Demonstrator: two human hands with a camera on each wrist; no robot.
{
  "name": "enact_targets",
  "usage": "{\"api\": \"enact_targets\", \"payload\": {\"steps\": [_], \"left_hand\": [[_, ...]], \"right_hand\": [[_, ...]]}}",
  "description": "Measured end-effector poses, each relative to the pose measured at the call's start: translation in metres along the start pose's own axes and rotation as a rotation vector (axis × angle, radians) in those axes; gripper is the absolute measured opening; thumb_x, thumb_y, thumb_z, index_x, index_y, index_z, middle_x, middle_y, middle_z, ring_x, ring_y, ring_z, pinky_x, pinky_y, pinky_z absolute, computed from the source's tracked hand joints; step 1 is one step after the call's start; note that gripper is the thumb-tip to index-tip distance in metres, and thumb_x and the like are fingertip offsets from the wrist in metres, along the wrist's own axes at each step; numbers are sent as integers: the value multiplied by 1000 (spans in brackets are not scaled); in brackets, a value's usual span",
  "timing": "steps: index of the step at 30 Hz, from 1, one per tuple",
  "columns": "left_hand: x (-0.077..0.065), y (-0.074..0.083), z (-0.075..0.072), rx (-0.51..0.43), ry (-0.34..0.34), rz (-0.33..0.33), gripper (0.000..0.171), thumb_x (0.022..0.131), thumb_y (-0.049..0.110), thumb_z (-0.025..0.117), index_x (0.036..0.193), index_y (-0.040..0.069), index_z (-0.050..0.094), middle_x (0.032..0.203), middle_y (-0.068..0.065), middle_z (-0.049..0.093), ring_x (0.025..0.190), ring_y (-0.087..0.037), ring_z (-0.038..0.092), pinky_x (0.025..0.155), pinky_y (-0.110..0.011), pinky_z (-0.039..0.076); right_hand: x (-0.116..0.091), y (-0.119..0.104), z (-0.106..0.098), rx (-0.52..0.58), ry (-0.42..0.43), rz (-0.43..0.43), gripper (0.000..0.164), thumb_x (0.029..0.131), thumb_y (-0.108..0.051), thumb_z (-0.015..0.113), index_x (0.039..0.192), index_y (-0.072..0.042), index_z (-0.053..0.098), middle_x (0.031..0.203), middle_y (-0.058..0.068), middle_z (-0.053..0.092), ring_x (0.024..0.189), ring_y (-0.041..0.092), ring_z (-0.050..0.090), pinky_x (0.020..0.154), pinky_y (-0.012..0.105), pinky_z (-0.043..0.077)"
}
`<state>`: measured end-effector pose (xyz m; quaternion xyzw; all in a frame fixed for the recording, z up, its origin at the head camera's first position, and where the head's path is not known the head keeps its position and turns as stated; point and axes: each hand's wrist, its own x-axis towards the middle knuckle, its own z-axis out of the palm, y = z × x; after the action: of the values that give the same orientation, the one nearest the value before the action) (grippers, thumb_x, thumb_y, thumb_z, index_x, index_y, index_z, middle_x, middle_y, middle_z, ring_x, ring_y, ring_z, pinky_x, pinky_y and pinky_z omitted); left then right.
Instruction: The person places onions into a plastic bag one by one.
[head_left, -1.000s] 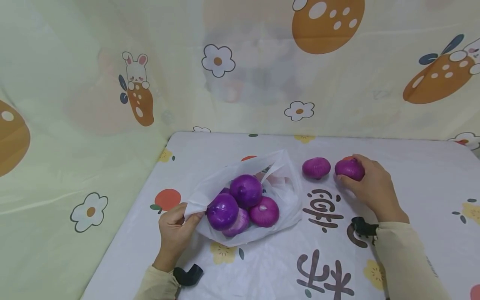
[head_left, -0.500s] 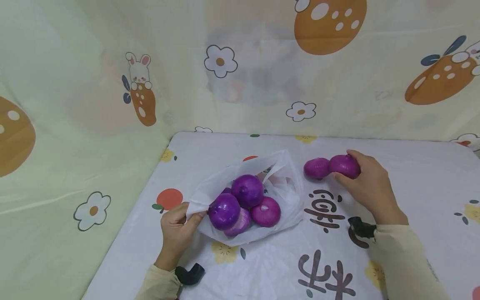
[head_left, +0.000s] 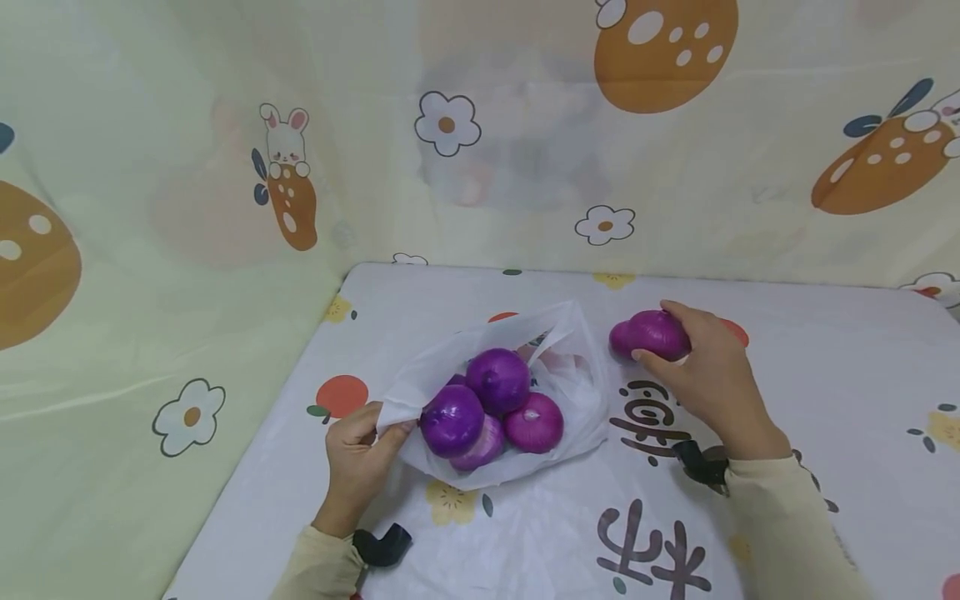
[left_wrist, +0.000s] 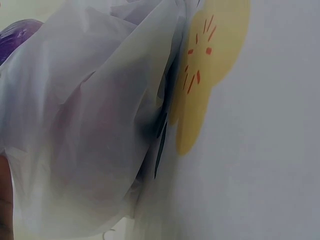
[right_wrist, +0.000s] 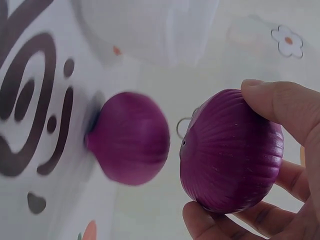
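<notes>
My left hand pinches the rim of a white plastic bag between thumb and fingers. Several purple onions lie in the bag's mouth, piled against one another. To the right of the bag, my right hand grips a purple onion between thumb and fingers. In the right wrist view a gap shows between this onion and another onion, which rests on the table. From the head view, the held onion partly covers that other onion.
A white tablecloth with printed fruit, flowers and dark characters covers the table. Behind and to the left hangs a patterned pale curtain. Black camera mounts sit at both wrists.
My right hand has lifted its onion and carried it left, until it overlaps the other loose onion in the head view. The left hand keeps its hold on the bag rim.
</notes>
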<state>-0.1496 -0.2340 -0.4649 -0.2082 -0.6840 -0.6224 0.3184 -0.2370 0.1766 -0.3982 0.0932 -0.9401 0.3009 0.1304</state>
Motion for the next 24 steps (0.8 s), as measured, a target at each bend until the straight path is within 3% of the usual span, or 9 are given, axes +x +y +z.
{"api": "enact_targets", "payload": {"steps": [7, 16, 24], "left_hand": [[0, -1, 0, 21, 2, -9, 36, 74, -25, 70, 98, -2, 81, 95, -1, 79, 86, -7, 71, 77, -19, 57], [0, -2, -1, 39, 1, 5, 29, 74, -26, 69, 94, -7, 78, 96, 4, 78, 85, -5, 70, 75, -18, 57], [0, -1, 0, 38, -1, 8, 30, 74, -26, 69, 95, -7, 79, 95, 2, 78, 84, -5, 69, 75, -18, 56]], "right_hand": [[-2, -16, 4, -2, 3, -47, 80, 83, -20, 88, 151, -1, 49, 143, 28, 55, 126, 49, 53, 92, 67, 52], [-3, -29, 11, 22, 21, -126, 76, 81, -16, 89, 146, 0, 54, 141, 26, 57, 123, 46, 55, 89, 65, 54], [-4, -42, 16, 36, -5, -141, 77, 81, -17, 89, 147, -1, 53, 141, 25, 57, 123, 45, 56, 88, 64, 55]]}}
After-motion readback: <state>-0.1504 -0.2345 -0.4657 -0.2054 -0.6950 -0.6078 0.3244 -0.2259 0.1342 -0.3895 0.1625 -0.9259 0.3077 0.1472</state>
